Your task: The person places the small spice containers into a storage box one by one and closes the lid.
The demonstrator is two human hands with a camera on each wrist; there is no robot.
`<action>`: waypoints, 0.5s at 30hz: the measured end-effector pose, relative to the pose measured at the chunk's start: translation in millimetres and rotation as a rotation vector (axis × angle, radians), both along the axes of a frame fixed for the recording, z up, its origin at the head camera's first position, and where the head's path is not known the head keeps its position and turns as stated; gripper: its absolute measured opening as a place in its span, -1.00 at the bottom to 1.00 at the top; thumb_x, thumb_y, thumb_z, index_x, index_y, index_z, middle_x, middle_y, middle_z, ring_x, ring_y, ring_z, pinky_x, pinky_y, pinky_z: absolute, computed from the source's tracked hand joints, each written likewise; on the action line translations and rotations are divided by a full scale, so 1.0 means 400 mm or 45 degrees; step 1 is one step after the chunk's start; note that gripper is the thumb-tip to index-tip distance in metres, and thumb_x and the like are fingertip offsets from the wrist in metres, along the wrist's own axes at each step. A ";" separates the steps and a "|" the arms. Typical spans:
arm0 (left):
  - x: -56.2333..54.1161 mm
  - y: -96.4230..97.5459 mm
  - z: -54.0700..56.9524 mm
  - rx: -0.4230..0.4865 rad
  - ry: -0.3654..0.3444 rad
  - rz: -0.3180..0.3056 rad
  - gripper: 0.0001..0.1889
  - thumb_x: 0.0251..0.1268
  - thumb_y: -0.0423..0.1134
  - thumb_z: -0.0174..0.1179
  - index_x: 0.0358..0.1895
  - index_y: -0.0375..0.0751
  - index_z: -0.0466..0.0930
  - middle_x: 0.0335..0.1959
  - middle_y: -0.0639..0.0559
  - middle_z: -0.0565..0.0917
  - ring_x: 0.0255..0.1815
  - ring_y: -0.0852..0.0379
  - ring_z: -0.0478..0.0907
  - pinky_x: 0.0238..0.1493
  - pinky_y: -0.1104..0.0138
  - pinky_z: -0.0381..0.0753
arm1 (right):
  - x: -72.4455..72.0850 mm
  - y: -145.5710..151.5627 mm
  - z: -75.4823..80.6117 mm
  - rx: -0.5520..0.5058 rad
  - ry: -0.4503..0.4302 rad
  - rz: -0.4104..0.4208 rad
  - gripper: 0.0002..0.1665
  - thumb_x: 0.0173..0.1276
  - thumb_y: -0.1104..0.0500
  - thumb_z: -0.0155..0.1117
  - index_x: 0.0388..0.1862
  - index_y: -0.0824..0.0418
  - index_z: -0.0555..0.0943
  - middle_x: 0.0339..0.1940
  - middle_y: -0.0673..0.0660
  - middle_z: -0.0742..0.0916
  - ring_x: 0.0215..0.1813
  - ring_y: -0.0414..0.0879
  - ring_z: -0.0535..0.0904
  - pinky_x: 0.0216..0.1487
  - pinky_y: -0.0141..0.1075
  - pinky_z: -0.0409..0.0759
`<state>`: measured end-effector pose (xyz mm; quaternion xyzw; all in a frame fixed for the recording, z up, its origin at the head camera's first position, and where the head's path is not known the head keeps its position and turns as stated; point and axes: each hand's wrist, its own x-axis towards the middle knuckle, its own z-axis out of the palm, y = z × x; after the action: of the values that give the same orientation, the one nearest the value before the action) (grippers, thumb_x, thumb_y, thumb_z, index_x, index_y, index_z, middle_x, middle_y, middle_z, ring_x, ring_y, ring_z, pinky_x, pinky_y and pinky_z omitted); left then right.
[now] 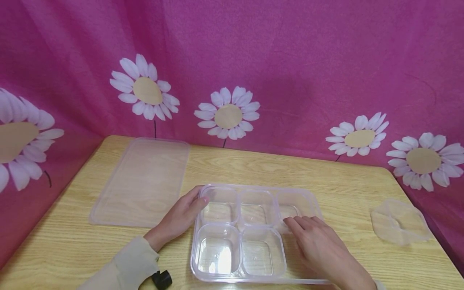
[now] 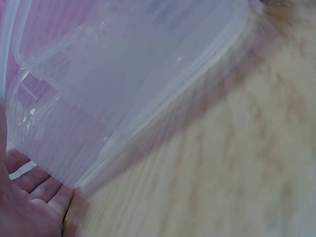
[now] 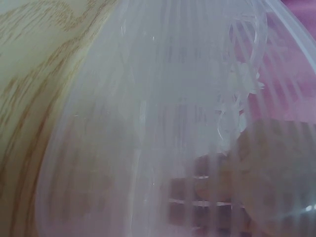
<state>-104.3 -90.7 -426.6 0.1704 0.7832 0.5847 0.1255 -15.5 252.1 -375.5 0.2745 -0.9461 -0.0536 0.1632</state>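
A large clear plastic storage box [image 1: 193, 249] stands on the table, with several small square clear containers [image 1: 262, 251] inside in two rows. My left hand [image 1: 183, 217] grips the box's far left corner, thumb over the rim and fingers along the outer wall; in the left wrist view the fingers [image 2: 42, 185] lie against that wall. Inside the box's right part, my right hand [image 1: 319, 241] holds the near edge of the back right container [image 1: 295, 199] with bent fingers. Its thumb is hidden in the head view. The right wrist view shows fingers blurred through the ribbed wall.
A flat translucent lid [image 1: 145, 181] lies on the table [image 1: 246, 163] at the back left. Near the right edge sits a small clear plastic piece [image 1: 400, 221], its shape hard to make out. A pink flowered cloth [image 1: 290, 60] hangs behind the table.
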 end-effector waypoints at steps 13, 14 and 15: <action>0.000 0.001 0.001 0.001 -0.013 -0.002 -0.50 0.68 0.05 -0.08 0.54 0.03 0.31 0.55 0.00 0.44 0.64 -0.04 0.28 0.65 -0.08 0.21 | 0.001 0.002 -0.002 0.004 0.024 0.014 -0.53 0.06 0.36 0.44 -0.01 0.13 0.62 -0.21 0.03 0.81 -0.13 -0.10 0.74 0.00 -0.13 0.75; 0.000 0.001 0.001 0.001 -0.012 -0.002 -0.50 0.68 0.05 -0.08 0.54 0.03 0.31 0.55 0.00 0.44 0.64 -0.04 0.28 0.65 -0.08 0.21 | 0.001 0.002 -0.003 0.005 0.021 0.011 -0.54 0.07 0.36 0.45 -0.01 0.13 0.62 -0.20 0.03 0.81 -0.13 -0.10 0.75 0.01 -0.12 0.75; 0.000 0.001 0.000 0.002 -0.011 -0.003 -0.50 0.69 0.05 -0.08 0.54 0.03 0.31 0.55 0.00 0.44 0.64 -0.04 0.28 0.65 -0.08 0.21 | 0.001 0.002 -0.002 0.008 0.017 0.005 -0.54 0.08 0.35 0.45 0.00 0.12 0.62 -0.20 0.02 0.81 -0.13 -0.10 0.75 0.02 -0.11 0.76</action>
<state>-104.3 -90.5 -426.5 0.1690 0.7820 0.5858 0.1294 -14.9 252.8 -376.4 0.2765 -0.9443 -0.0580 0.1688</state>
